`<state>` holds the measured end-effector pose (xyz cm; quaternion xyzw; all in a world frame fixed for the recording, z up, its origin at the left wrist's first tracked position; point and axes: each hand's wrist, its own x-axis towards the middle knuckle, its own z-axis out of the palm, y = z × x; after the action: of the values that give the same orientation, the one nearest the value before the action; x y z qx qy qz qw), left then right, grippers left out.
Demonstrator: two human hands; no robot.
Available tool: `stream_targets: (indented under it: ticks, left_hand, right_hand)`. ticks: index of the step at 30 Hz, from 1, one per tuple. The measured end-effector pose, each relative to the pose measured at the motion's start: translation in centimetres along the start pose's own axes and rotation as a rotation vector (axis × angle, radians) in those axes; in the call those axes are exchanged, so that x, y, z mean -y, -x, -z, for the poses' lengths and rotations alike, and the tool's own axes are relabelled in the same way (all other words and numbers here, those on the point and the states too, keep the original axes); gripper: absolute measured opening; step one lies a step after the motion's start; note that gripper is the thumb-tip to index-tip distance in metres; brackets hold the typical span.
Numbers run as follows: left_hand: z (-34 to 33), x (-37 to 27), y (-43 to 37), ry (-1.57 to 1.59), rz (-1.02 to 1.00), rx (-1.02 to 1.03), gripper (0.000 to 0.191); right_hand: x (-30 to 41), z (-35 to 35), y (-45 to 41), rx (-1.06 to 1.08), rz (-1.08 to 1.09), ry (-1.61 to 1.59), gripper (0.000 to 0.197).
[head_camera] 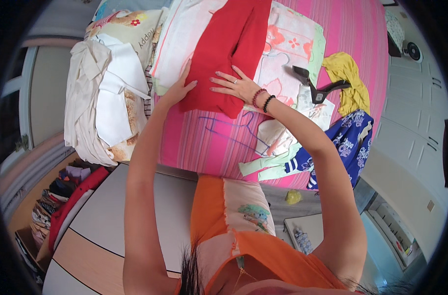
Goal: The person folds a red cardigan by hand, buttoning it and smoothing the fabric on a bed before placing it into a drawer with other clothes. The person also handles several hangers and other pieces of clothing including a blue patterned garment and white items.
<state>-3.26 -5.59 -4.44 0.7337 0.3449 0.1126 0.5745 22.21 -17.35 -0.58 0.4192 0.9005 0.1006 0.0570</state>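
Note:
A red garment (216,48), which looks like trousers, lies lengthwise on the bed, its far end cut off by the top of the view. My left hand (179,88) rests along its left edge, thumb on the cloth and fingers spread. Flat on the lower part of the same garment is my right hand (240,87), fingers apart, with a ring and two beaded bracelets at the wrist. Beneath the red cloth is a pink and white flowered blanket (279,79). A blue wire hanger (235,126) lies just nearer to me on the striped pink bedsheet (190,147).
White and cream clothes (115,107) are heaped at the left beside a printed pillow (144,33). On the right lie a dark belt-like item (318,94), a yellow garment (349,77) and a blue printed garment (347,143). A pale hanger (277,56) rests on the blanket.

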Motion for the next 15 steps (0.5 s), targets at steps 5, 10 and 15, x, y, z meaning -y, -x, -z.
stream_targets:
  ticks: [5,10,15]
  left_hand:
    - [-0.4,1.3,1.2,0.151,0.021,0.011,0.075]
    - [1.2,-0.8,0.4,0.458,0.208,0.081,0.066]
    - [3.4,-7.0,2.7,0.307,0.213,0.317,0.047]
  right_hand:
    - [-0.7,-1.2,1.7,0.340,0.118,-0.393,0.101]
    - [-1.2,-1.4,1.5,0.142,0.080,-0.592,0.083]
    - [-0.4,2.4,3.2,0.211,-0.002,-0.834,0.059]
